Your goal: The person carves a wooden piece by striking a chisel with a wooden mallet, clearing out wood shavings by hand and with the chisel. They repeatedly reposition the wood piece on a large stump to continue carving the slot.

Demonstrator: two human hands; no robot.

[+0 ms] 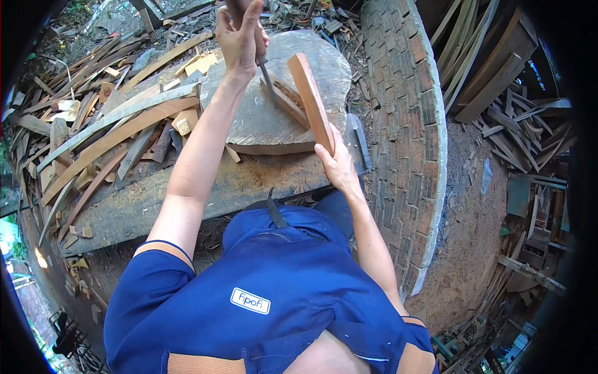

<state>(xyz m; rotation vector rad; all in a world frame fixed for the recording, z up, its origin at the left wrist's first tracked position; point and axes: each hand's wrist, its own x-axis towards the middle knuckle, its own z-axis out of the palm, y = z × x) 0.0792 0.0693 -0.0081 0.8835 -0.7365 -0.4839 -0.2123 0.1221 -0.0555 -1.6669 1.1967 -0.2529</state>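
Note:
My left hand (240,40) is closed around the brown wooden handle of a bladed tool (260,47), raised over a round wooden chopping block (249,121). Its narrow dark metal blade points down toward the block; the handle's far end is cut off by the top of the view. In my right hand (338,163) is the lower end of a squared reddish-brown wooden stick (313,100), tilted up and to the left over the block. Beside the stick, a split piece of wood (286,105) lies on the block, under the blade.
The block rests on a long grey plank (149,209) scattered with shavings. Offcuts and curved wooden strips (118,121) are heaped at the left. A low brick wall (405,124) runs along the right, with more boards (492,68) beyond it. A dark flat bar (360,142) lies near the block.

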